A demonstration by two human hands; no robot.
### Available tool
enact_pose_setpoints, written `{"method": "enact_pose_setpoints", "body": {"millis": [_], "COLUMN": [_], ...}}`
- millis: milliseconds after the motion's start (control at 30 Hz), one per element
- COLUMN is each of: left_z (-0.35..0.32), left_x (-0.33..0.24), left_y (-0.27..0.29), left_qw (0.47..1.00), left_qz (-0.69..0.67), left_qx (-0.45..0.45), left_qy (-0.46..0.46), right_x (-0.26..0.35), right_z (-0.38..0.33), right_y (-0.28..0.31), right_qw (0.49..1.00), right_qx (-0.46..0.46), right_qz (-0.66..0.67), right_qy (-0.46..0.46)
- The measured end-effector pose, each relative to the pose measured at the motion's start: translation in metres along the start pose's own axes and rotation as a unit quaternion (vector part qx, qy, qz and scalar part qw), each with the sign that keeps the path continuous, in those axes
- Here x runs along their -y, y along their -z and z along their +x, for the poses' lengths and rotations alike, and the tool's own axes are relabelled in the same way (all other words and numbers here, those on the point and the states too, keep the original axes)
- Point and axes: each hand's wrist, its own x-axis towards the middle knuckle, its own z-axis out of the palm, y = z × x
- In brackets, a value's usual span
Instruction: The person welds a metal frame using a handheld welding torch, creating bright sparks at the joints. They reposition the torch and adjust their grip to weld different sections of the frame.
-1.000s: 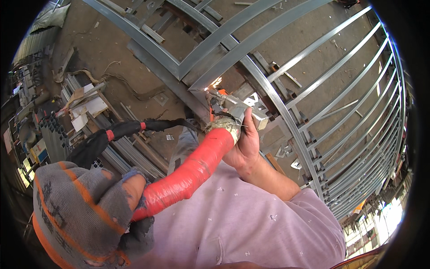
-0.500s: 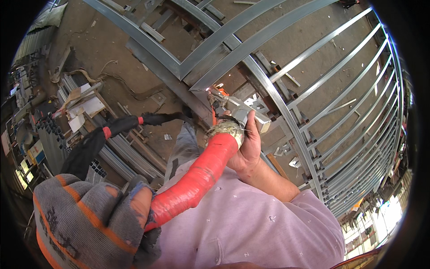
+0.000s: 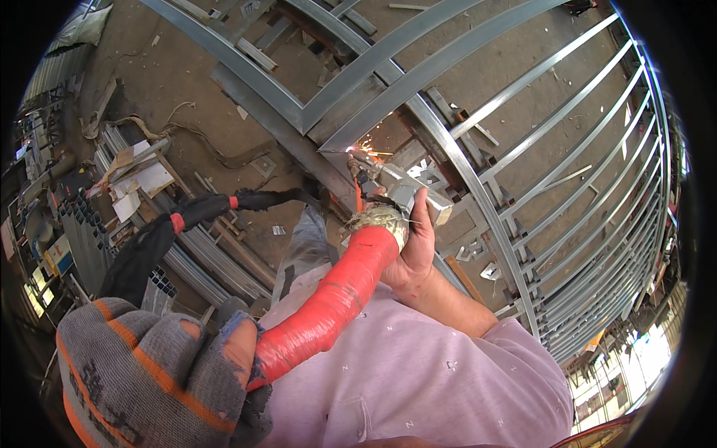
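Note:
My right hand (image 3: 414,250), bare, is closed around a metal welding holder (image 3: 396,190). The holder's tip throws orange sparks (image 3: 351,151) at a joint of the grey steel bar frame (image 3: 388,52). A thick red-taped hose (image 3: 328,299) runs from the holder back toward me. My left hand (image 3: 149,381), in a grey glove with orange stripes, grips the near end of that hose, close to the camera. A black sleeved cable (image 3: 194,213) with red bands continues from there to the left.
The curved frame of parallel steel bars (image 3: 597,187) lies across the dirt floor on the right. Stacked square tubes (image 3: 82,239), cardboard scraps (image 3: 142,179) and metal offcuts sit at the left. Small brackets (image 3: 489,272) lie near the frame.
Sparks keep flying at the holder's tip. My gloved left hand has shifted slightly on the red hose; my right hand has stayed almost still.

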Motion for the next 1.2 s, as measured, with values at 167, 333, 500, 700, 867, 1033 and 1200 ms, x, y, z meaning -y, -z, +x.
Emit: {"method": "enact_pose_setpoints", "body": {"millis": [167, 333, 500, 700, 867, 1033, 1200], "left_z": [-0.01, -0.016, -0.021, -0.025, -0.024, -0.034, -0.05], "left_x": [0.006, 0.009, 0.01, 0.009, 0.007, 0.009, 0.009], "left_y": [-0.001, -0.004, -0.007, -0.007, -0.008, -0.007, -0.01], "left_qw": [1.0, 1.0, 1.0, 1.0, 1.0, 1.0, 1.0], "left_qz": [0.002, 0.002, 0.001, 0.003, 0.0, 0.006, 0.007], "left_qx": [0.001, -0.001, -0.002, -0.001, 0.0, 0.003, -0.004], "left_qy": [0.006, 0.006, 0.007, 0.005, 0.003, 0.009, 0.01], "right_x": [-0.002, -0.005, -0.008, -0.009, -0.013, -0.015, -0.016], "right_z": [-0.002, -0.002, -0.003, -0.005, -0.006, -0.007, -0.005], "right_y": [0.0, 0.002, 0.002, 0.004, 0.001, -0.001, 0.007], "right_qw": [1.0, 0.999, 0.999, 0.999, 0.999, 1.0, 0.999], "right_qx": [0.022, 0.029, 0.034, 0.035, 0.041, 0.027, 0.024], "right_qz": [-0.013, -0.018, -0.012, -0.016, -0.012, -0.006, -0.022], "right_qy": [-0.013, -0.014, -0.019, -0.019, -0.021, -0.01, -0.003]}}
